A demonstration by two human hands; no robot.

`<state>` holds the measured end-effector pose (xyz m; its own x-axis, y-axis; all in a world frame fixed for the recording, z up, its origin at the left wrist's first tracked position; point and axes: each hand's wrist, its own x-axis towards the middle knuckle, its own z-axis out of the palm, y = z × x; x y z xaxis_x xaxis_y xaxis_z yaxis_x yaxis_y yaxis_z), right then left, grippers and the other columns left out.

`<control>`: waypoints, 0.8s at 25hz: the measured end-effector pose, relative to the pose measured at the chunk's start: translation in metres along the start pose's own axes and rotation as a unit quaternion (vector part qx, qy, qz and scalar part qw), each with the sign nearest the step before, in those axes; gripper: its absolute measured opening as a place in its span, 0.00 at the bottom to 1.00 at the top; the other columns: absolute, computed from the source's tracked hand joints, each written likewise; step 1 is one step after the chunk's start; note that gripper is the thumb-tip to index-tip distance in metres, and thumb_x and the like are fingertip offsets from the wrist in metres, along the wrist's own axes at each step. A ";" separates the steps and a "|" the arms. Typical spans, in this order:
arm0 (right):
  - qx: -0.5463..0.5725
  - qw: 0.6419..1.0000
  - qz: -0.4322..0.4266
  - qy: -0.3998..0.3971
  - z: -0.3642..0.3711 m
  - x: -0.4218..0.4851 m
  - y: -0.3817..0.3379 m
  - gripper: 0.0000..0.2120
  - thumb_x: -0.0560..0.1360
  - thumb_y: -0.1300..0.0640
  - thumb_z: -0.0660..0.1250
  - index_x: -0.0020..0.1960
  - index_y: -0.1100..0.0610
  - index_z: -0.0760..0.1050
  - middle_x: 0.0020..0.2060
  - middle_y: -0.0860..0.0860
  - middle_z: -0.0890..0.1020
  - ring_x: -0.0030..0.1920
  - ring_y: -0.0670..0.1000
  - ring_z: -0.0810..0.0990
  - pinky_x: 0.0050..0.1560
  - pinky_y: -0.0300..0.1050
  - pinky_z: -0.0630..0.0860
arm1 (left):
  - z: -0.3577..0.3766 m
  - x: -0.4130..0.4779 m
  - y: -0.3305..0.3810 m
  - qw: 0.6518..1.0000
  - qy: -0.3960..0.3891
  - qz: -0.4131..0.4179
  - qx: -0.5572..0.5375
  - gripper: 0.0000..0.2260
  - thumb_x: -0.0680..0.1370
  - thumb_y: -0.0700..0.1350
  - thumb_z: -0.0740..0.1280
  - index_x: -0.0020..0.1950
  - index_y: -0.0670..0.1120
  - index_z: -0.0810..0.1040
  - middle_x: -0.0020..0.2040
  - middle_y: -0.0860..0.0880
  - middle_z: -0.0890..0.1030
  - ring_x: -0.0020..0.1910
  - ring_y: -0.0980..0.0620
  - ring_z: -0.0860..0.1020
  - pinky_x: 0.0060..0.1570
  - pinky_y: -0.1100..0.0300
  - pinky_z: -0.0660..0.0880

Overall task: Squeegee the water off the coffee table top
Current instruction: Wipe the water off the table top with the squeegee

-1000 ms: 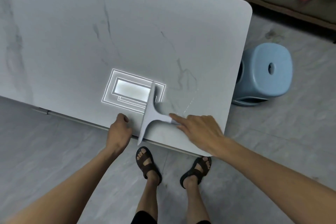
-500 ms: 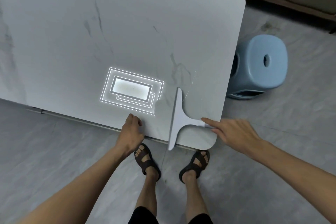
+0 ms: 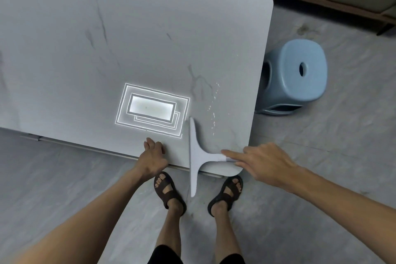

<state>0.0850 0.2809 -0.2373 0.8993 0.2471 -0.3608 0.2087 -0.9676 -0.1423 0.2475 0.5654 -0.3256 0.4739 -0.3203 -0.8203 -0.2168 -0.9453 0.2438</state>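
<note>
Head view: the right hand (image 3: 263,163), lower right of centre, has its grip clamped on the handle end of a pale squeegee (image 3: 198,154), forefinger laid along it. The blade stands across the tabletop (image 3: 150,38), its lower end overhanging the near edge. Within a second the blade has travelled from over the reflected ceiling light (image 3: 152,109) towards the table's right edge, likely driving water that way; droplets (image 3: 214,111) glint just right of it. The left hand (image 3: 153,156) rests on the near edge, grip empty. No brand or writing is legible.
</note>
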 end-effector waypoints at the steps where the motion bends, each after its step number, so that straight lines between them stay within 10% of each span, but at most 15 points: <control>1: -0.004 1.000 -0.023 -0.015 0.006 0.012 -0.007 0.21 0.80 0.43 0.55 0.72 0.39 0.61 0.31 0.48 0.77 0.24 0.51 0.74 0.22 0.40 0.57 | 0.000 0.001 -0.001 1.000 0.002 0.003 0.001 0.18 0.70 0.39 0.64 0.59 0.41 0.68 0.71 0.34 0.58 0.67 0.33 0.66 0.47 0.55 0.67; 9: -0.006 0.997 0.064 -0.038 0.009 -0.011 0.035 0.20 0.80 0.42 0.53 0.72 0.35 0.59 0.35 0.47 0.78 0.29 0.51 0.75 0.24 0.41 0.55 | -0.002 -0.005 0.014 0.999 0.025 -0.028 -0.010 0.16 0.72 0.37 0.62 0.60 0.39 0.67 0.69 0.33 0.62 0.64 0.34 0.68 0.48 0.51 0.71; 13: 0.058 0.986 0.150 -0.046 -0.009 -0.044 0.060 0.21 0.79 0.43 0.54 0.72 0.35 0.61 0.36 0.46 0.81 0.31 0.48 0.77 0.27 0.44 0.70 | -0.008 -0.005 0.043 0.992 0.120 -0.017 -0.038 0.12 0.72 0.33 0.61 0.55 0.38 0.69 0.57 0.39 0.71 0.50 0.41 0.73 0.46 0.50 0.74; 20: 0.291 0.889 0.340 0.100 -0.071 0.063 0.150 0.18 0.81 0.48 0.51 0.71 0.45 0.64 0.44 0.56 0.80 0.44 0.61 0.76 0.43 0.52 0.71 | -0.020 0.032 0.107 0.984 0.155 0.081 -0.043 0.08 0.71 0.32 0.60 0.48 0.40 0.70 0.54 0.39 0.71 0.52 0.40 0.71 0.48 0.55 0.68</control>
<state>0.2001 0.1472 -0.2159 0.8035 -0.4552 -0.3837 -0.5914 -0.6844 -0.4264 0.2564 0.4524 -0.3154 0.6795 -0.4584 -0.5728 -0.2437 -0.8775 0.4131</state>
